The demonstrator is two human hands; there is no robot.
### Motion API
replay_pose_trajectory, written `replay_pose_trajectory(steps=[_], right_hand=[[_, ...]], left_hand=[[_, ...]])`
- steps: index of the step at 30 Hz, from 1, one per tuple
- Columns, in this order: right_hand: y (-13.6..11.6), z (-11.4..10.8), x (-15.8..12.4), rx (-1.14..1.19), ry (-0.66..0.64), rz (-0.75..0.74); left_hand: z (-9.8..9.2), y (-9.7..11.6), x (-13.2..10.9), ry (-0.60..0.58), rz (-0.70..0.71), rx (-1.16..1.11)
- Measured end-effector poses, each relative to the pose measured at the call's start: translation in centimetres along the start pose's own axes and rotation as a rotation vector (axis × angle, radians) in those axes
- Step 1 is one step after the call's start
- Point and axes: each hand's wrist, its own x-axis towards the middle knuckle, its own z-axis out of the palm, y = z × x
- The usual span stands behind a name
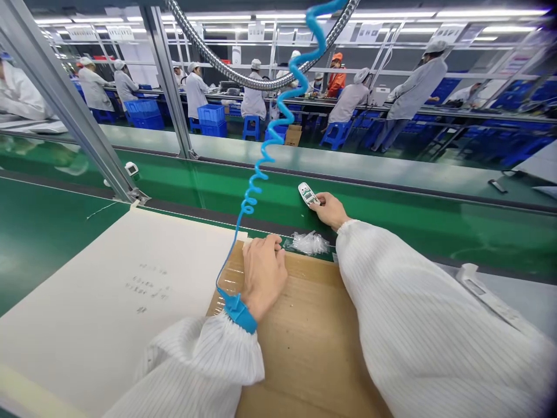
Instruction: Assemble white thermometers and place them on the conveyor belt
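Note:
My right hand (331, 210) reaches out over the green conveyor belt (391, 209) and grips a small white handset-like device (308, 194) at its near end. My left hand (263, 273) lies palm down on a brown cardboard sheet (304, 337), fingers curled at its far edge, holding nothing that shows. A blue wrist strap (240, 312) sits on my left wrist, and its blue coiled cord (278, 116) rises up out of view. A crumpled clear plastic bag (310, 242) lies between my two hands at the cardboard's far edge.
A cream sheet (108, 302) with faint writing covers the bench to the left. A slanted metal post (65, 98) and a flexible metal hose (243, 75) stand ahead. Beyond the belt, several people in white coats work among blue crates (211, 114) and stools.

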Motion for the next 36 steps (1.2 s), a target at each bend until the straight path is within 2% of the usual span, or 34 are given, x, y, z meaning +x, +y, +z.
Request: replay_pose_trajectory(steps=[2,4,7,9,10,12,14,15,16,19,22,26,28,31,33,36], right_hand=[[-1.8,-0.7,-1.3,0.085,-0.025,-0.024],[-3.9,-2.4,-3.4,0.206,-0.087,-0.076],[-6.4,-5.7,-7.7,0.42,-0.282,-0.148],[-7.0,-7.3,-10.7,0.465,-0.416,-0.126],[-7.0,-7.8,-12.1,0.463,-0.457,-0.103],[-6.3,-8.2,-14.4,0.447,-0.476,-0.066],[-5.0,-8.2,-15.9,0.369,-0.387,-0.075],[-4.4,-8.2,-16.4,0.299,-0.317,-0.108],[-3.8,-8.2,-16.8,0.218,-0.245,-0.164],[-2.9,-8.6,-17.3,-0.018,-0.136,-0.445],[-2.8,-8.8,-17.4,-0.251,-0.079,-0.684],[-3.2,-8.5,-17.7,-0.535,0.056,-0.829],[-3.4,-8.2,-18.0,-0.617,0.046,-0.884],[-3.4,-7.3,-18.2,-0.546,-0.103,-0.868],[-2.9,-6.5,-17.6,-0.419,-0.167,-0.73],[-1.8,-4.8,-15.6,-0.385,-0.124,-0.463]], left_hand=[[0.0,0.0,0.0,0.051,0.011,-0.052],[-0.1,0.1,0.0,0.154,0.045,-0.108],[-0.4,0.5,0.1,0.308,0.132,-0.155],[-0.8,1.0,0.0,0.301,0.181,-0.198],[-0.9,1.3,-0.1,0.216,0.19,-0.236],[-1.2,1.9,-0.4,-0.102,0.139,-0.333],[-1.3,2.3,-0.7,-0.395,0.028,-0.389],[-1.3,2.5,-0.8,-0.461,-0.017,-0.381],[-1.3,2.5,-0.9,-0.469,-0.041,-0.355],[-1.3,2.5,-0.9,-0.401,-0.014,-0.267],[-1.6,2.1,-0.7,-0.433,0.015,-0.3],[-1.6,1.8,-0.4,-0.408,0.09,-0.305],[-1.4,1.5,-0.2,-0.334,0.069,-0.278],[-1.2,0.9,0.3,-0.093,-0.095,-0.303],[-1.3,0.4,0.8,0.057,-0.239,-0.369],[-1.7,0.1,1.1,0.108,-0.371,-0.51]])
